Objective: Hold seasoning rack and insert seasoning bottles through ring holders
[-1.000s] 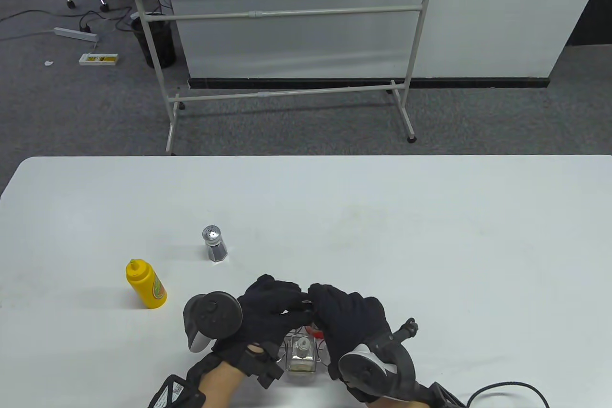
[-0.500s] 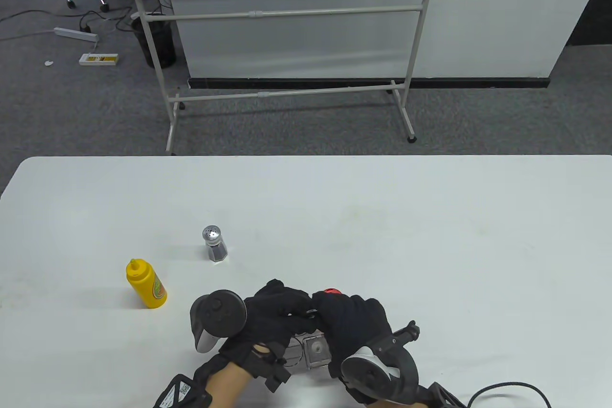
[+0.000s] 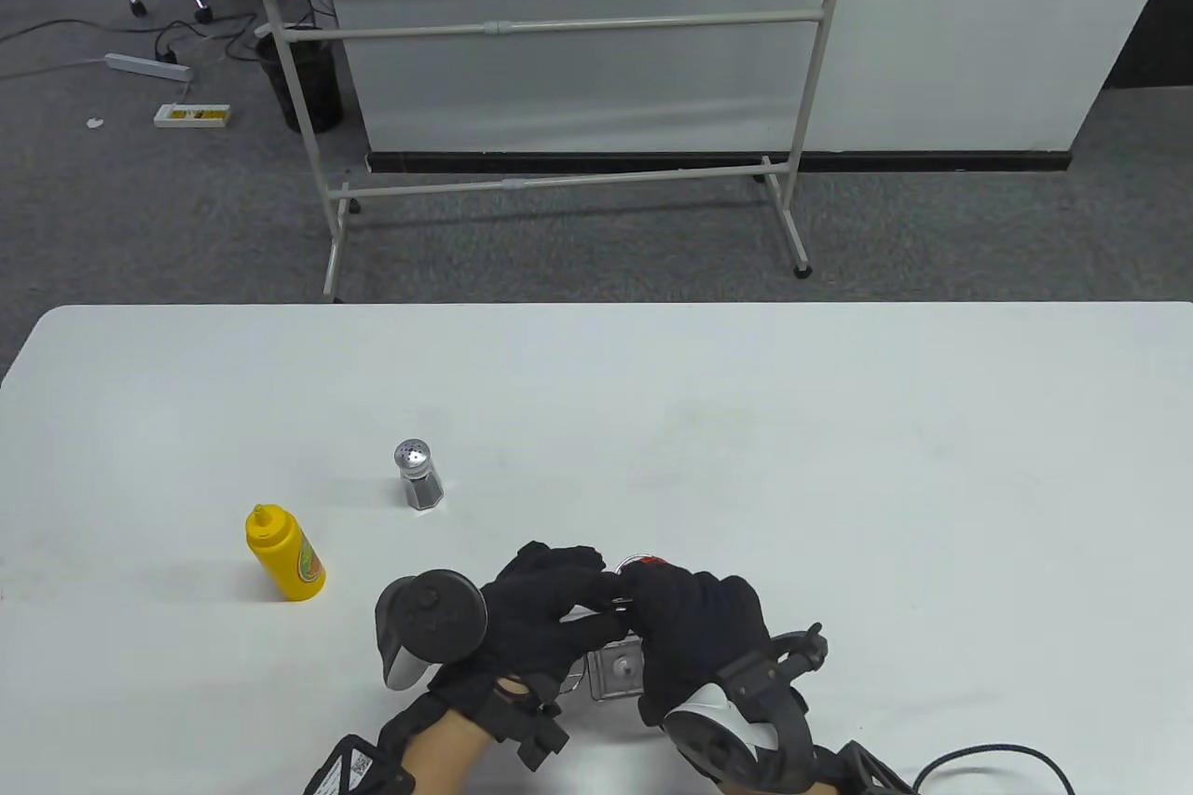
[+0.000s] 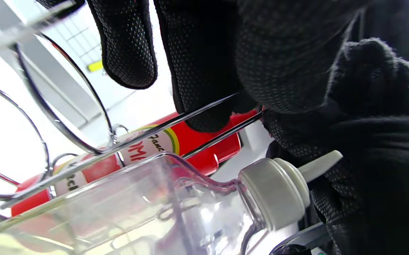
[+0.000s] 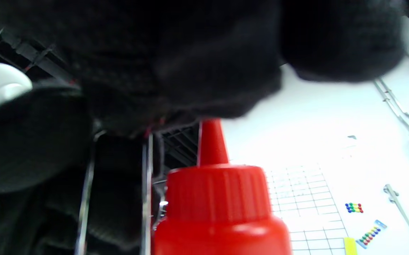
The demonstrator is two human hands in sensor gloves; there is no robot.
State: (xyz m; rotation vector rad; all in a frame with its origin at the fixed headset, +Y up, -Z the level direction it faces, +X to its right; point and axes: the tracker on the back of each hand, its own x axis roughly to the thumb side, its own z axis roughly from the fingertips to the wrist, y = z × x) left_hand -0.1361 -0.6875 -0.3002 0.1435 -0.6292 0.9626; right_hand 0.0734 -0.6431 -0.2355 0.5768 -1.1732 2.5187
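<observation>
- The left hand (image 3: 541,618) and the right hand (image 3: 694,637) are close together at the near edge of the desk (image 3: 839,459), and their fingertips meet over the rack (image 4: 84,117).
- The rack is of thin wire with ring holders. In the table view the hands hide nearly all of it.
- In the left wrist view the left fingers (image 4: 197,71) lie across the top wires of the rack and hold it.
- A red bottle (image 4: 176,141) lies behind these wires. In the table view only its red cap (image 3: 643,564) shows, above the right hand.
- The right hand is curled over the red bottle; in the right wrist view the nozzle (image 5: 209,141) points up into the palm. Whether the fingers really grip it, the pictures do not show.
- A clear bottle (image 4: 155,209) with a grey cap (image 4: 279,191) sits in the rack, just beside the red one.
- A yellow bottle (image 3: 284,553) and a shaker (image 3: 417,475) stand on the desk to the left, well apart from the hands.
</observation>
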